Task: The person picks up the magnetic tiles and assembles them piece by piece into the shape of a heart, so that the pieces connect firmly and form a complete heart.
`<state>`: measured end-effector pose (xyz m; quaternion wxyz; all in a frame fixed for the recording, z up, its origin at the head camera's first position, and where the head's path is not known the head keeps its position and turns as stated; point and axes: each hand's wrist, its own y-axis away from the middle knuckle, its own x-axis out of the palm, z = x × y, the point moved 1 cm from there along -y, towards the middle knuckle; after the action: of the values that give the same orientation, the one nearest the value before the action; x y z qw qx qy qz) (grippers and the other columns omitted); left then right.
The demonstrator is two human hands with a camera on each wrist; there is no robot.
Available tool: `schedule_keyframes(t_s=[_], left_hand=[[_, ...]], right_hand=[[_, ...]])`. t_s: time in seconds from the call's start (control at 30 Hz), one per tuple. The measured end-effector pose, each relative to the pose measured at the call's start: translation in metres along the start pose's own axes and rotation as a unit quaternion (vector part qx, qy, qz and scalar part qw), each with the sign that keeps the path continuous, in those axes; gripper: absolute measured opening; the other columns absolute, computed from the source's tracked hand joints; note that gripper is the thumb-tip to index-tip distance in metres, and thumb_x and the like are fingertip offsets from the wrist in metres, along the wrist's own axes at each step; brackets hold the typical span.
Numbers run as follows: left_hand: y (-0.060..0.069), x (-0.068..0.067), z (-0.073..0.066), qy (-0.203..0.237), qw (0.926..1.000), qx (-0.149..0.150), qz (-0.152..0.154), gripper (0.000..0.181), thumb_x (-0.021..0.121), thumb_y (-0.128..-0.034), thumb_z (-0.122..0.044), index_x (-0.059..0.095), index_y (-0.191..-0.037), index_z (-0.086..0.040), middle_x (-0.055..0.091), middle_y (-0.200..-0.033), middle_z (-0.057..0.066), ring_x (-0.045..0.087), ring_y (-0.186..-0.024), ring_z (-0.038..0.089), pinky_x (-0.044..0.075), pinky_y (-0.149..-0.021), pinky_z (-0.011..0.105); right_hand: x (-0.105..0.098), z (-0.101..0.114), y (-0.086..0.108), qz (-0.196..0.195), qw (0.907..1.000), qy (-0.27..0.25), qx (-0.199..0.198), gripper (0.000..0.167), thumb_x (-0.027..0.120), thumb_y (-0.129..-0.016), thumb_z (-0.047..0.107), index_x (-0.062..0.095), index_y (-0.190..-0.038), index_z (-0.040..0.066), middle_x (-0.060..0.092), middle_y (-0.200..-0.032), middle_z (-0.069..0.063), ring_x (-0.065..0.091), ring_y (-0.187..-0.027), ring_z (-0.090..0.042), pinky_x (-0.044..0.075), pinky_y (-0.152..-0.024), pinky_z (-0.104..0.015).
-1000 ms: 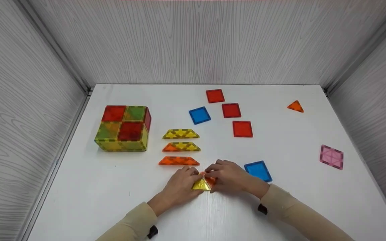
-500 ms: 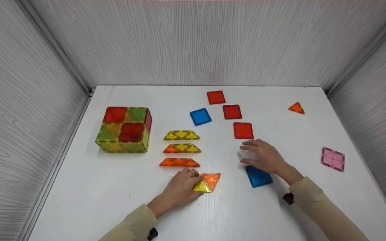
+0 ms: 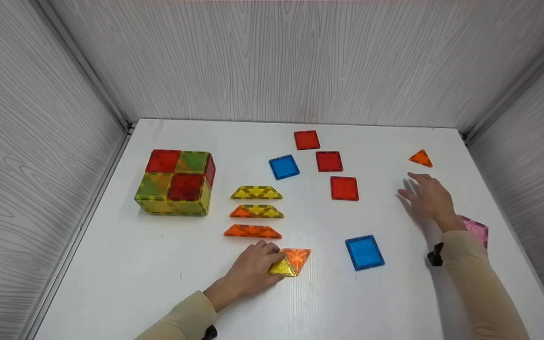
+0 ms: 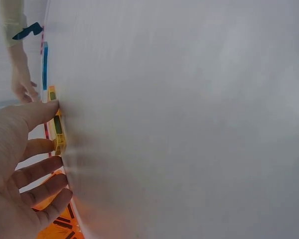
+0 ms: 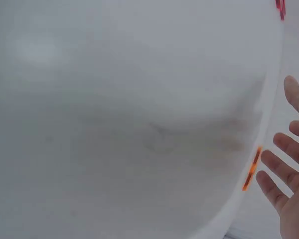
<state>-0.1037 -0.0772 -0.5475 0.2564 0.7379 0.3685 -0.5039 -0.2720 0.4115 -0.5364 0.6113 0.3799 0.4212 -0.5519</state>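
My left hand pinches a yellow triangular magnetic tile on the table, thumb and index finger at its edges in the left wrist view. An orange triangular tile lies against the yellow one's right side. Over the right of the table, my right hand reaches with spread fingers and holds nothing. Just beyond its fingertips, apart from them, lies another orange triangle tile, seen edge-on near the fingers in the right wrist view. My right wrist and sleeve partly cover a pink square tile.
Three long trapezoid strips, yellow, orange-yellow and orange, lie in a column beyond my left hand. A box of joined tiles stands at left. Red squares and blue squares are scattered around the middle.
My right hand has let go of the orange triangle by the yellow one and moved right and away, past the blue square. My left hand has stayed on the yellow tile.
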Motion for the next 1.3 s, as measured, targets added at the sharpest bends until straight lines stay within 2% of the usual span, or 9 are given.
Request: schedule_keyframes(t_s=[0.17,0.37,0.6,0.77,0.9,1.07,1.3], left_hand=[[0.001,-0.002,0.001,-0.003,1.0,-0.001,0.008,0.049,0.074,-0.0975,-0.047,0.07,-0.137,-0.018,0.068,-0.128,0.001,0.058,-0.113,0.019,0.053,-0.092,0.036],[-0.001,-0.001,-0.002,-0.009,0.9999,0.009,0.011,0.049,0.071,-0.0992,-0.048,0.069,-0.139,-0.019,0.067,-0.131,0.001,0.059,-0.114,0.02,0.053,-0.092,0.035],[-0.003,-0.001,-0.003,-0.001,0.9999,0.012,0.01,0.045,0.072,-0.0989,-0.047,0.07,-0.136,-0.021,0.067,-0.13,0.0,0.058,-0.114,0.018,0.052,-0.091,0.033],[0.0,-0.001,0.0,0.0,0.9999,0.005,0.016,0.045,0.071,-0.0991,-0.047,0.07,-0.136,-0.021,0.067,-0.131,0.0,0.058,-0.115,0.018,0.052,-0.093,0.034],[0.001,0.0,0.004,-0.002,0.9999,0.003,0.014,0.045,0.072,-0.099,-0.047,0.07,-0.136,-0.021,0.067,-0.131,0.0,0.058,-0.115,0.019,0.052,-0.091,0.034],[0.0,-0.001,0.004,-0.002,0.9997,-0.007,0.025,0.047,0.071,-0.0989,-0.048,0.069,-0.138,-0.022,0.067,-0.131,-0.001,0.057,-0.115,0.018,0.052,-0.092,0.033],[0.0,-0.002,0.003,0.0,0.9992,-0.011,0.039,0.048,0.069,-0.1001,-0.048,0.068,-0.14,-0.022,0.067,-0.133,-0.001,0.056,-0.117,0.018,0.052,-0.096,0.035]], right_hand=[[0.002,-0.015,-0.015,0.0,0.9995,0.027,0.013,0.072,0.062,-0.105,0.043,0.041,-0.157,-0.003,0.042,-0.158,-0.035,0.042,-0.14,-0.058,0.036,-0.116,-0.073],[-0.01,-0.02,-0.034,0.008,0.9976,0.063,0.026,0.071,0.057,-0.106,0.044,0.041,-0.155,-0.004,0.039,-0.158,-0.038,0.04,-0.135,-0.063,0.035,-0.112,-0.077],[-0.02,-0.031,-0.042,0.045,0.9967,0.038,0.056,0.08,0.052,-0.107,0.052,0.031,-0.159,-0.005,0.033,-0.159,-0.041,0.036,-0.137,-0.064,0.031,-0.114,-0.08],[-0.013,-0.036,-0.036,0.037,0.9977,0.037,0.042,0.077,0.051,-0.108,0.051,0.035,-0.158,-0.005,0.032,-0.155,-0.044,0.041,-0.129,-0.064,0.04,-0.105,-0.079],[-0.007,-0.032,-0.027,0.023,0.9984,0.048,0.02,0.069,0.053,-0.108,0.047,0.046,-0.151,-0.006,0.036,-0.148,-0.044,0.046,-0.121,-0.062,0.046,-0.095,-0.075],[-0.002,-0.023,-0.007,0.007,0.9974,0.069,-0.016,0.056,0.057,-0.108,0.038,0.055,-0.146,-0.003,0.047,-0.138,-0.039,0.051,-0.116,-0.057,0.05,-0.09,-0.071],[-0.002,-0.012,0.018,0.012,0.996,0.075,-0.048,0.047,0.061,-0.106,0.034,0.062,-0.14,0.002,0.055,-0.134,-0.034,0.055,-0.112,-0.053,0.055,-0.085,-0.068]])
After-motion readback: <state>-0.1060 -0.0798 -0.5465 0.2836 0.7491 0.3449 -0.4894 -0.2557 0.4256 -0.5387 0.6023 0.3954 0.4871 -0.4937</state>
